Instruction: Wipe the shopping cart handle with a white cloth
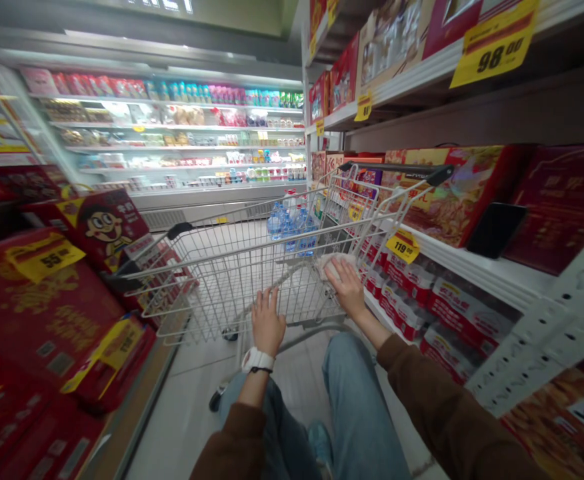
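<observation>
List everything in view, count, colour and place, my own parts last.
Cart: 1, silvery wire, centre
Cloth: 1, off-white, under the right hand
Bottles: several, blue, beyond the cart
Chilled display: 1, white, far end
Shelving: 1 unit, white, right
Boxes: many, mostly red, both sides
Bottle packs: several, red-labelled, lower right
Phone-like slab: 1, black, right shelf
Price tags: many, yellow, both sides
Watch: 1, white, left wrist
Wristband: 1, black, left wrist
Sleeves: 2, brown, arms
Jeans: 1 pair, blue, bottom centre
Shoe: 1 visible, teal, bottom
Left hand: 1, bare, at the cart
Right hand: 1, bare, on the cloth
</observation>
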`<state>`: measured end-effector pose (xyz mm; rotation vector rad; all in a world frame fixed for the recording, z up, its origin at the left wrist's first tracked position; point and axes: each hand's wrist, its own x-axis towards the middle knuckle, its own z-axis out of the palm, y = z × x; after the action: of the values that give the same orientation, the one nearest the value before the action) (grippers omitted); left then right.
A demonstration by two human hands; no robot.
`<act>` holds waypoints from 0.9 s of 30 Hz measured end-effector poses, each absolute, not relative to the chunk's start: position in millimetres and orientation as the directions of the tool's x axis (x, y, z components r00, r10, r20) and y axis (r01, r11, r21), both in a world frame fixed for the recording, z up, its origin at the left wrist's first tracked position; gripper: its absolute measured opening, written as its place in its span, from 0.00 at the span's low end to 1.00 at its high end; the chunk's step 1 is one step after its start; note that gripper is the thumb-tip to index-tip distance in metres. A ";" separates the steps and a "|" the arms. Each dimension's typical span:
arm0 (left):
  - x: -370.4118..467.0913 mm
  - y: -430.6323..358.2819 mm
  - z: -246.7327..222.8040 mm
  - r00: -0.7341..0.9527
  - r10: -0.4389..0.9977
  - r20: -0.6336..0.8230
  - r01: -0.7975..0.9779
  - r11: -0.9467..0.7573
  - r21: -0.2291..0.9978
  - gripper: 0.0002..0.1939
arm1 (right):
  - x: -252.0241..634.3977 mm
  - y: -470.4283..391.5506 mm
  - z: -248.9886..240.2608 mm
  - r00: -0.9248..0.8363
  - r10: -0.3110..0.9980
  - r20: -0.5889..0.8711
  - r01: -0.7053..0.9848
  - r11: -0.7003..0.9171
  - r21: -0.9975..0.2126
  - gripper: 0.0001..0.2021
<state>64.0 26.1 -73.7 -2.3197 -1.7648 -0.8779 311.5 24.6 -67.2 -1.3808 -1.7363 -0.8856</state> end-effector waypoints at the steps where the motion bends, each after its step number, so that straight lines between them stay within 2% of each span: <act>1: 63.6 26.2 -74.0 0.163 0.852 0.498 0.910 -0.324 0.257 0.36 | 308.0 22.3 -78.1 -0.188 0.465 0.865 0.974 0.201 0.104 0.30; 4: 62.1 26.7 -75.8 0.162 0.845 0.510 0.913 -0.324 0.246 0.37 | 302.4 12.0 -87.1 -0.268 0.452 0.851 0.952 0.258 0.163 0.31; 12: 61.6 26.5 -83.4 0.147 0.838 0.525 0.906 -0.327 0.268 0.38 | 300.9 20.4 -18.1 -0.153 0.396 0.905 0.964 0.259 0.050 0.39; 17: 62.2 27.2 -87.2 0.129 0.832 0.540 0.894 -0.333 0.300 0.38 | 283.8 27.3 -57.5 -0.172 0.425 0.889 0.965 0.252 0.066 0.37; 21: 61.8 27.6 -87.6 0.133 0.830 0.542 0.882 -0.349 0.318 0.38 | 274.3 12.5 -90.5 -0.240 0.505 0.829 0.951 0.293 0.097 0.37; 23: 61.6 27.1 -87.2 0.130 0.832 0.539 0.879 -0.347 0.325 0.38 | 274.8 5.1 -87.4 -0.252 0.523 0.814 0.944 0.318 0.089 0.38; 27: 61.6 24.4 -86.1 0.128 0.836 0.533 0.877 -0.346 0.333 0.38 | 280.4 3.6 -48.8 -0.174 0.465 0.868 0.953 0.301 0.030 0.41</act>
<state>61.6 24.4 -86.1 -2.3121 -1.7595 -1.0234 280.4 3.6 -48.8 -1.2793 -1.7784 -0.7779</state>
